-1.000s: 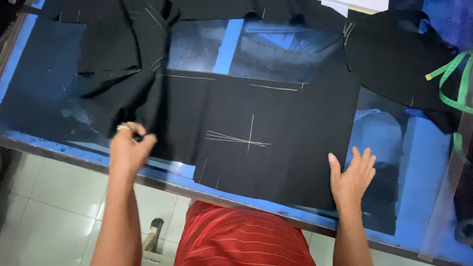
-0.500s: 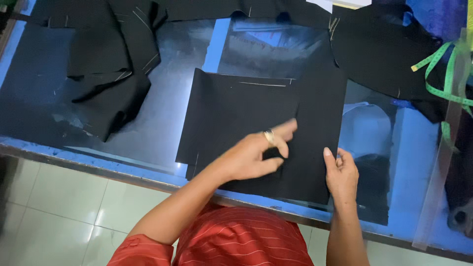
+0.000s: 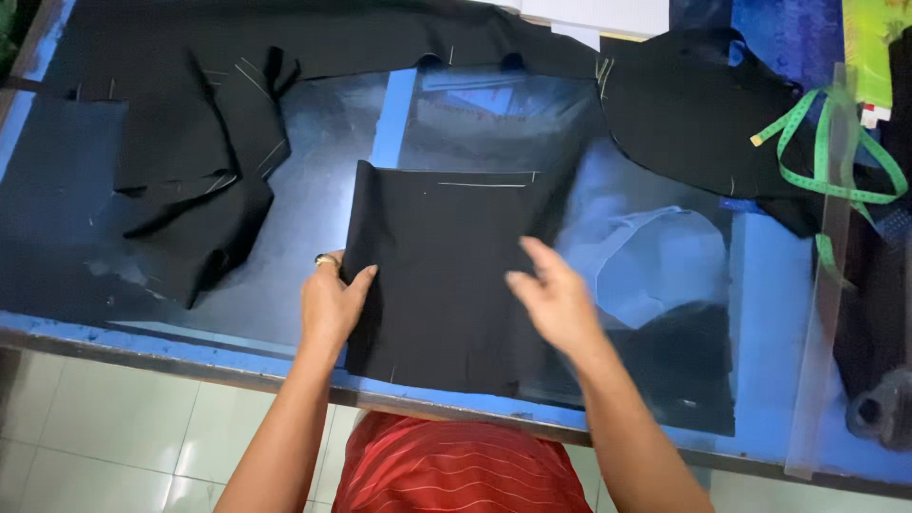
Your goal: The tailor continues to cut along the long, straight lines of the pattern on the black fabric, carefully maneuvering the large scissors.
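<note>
A folded piece of black fabric (image 3: 446, 275) with white chalk lines lies on the glass-topped blue table (image 3: 313, 237), near its front edge. My left hand (image 3: 332, 302), a ring on one finger, rests on the fabric's left folded edge with the thumb over the cloth. My right hand (image 3: 553, 296) hovers over the fabric's right part, fingers spread and slightly blurred, holding nothing.
More black fabric pieces (image 3: 190, 171) lie at the back left and another black fabric heap (image 3: 693, 114) at the back right. A green measuring tape (image 3: 826, 161) and a clear long ruler (image 3: 822, 285) lie at the right. Tiled floor (image 3: 114, 427) shows below the table edge.
The wide black piece has been folded over into a narrower rectangle. My left hand moved from the middle to its left edge; my right hand lifted off the fabric.
</note>
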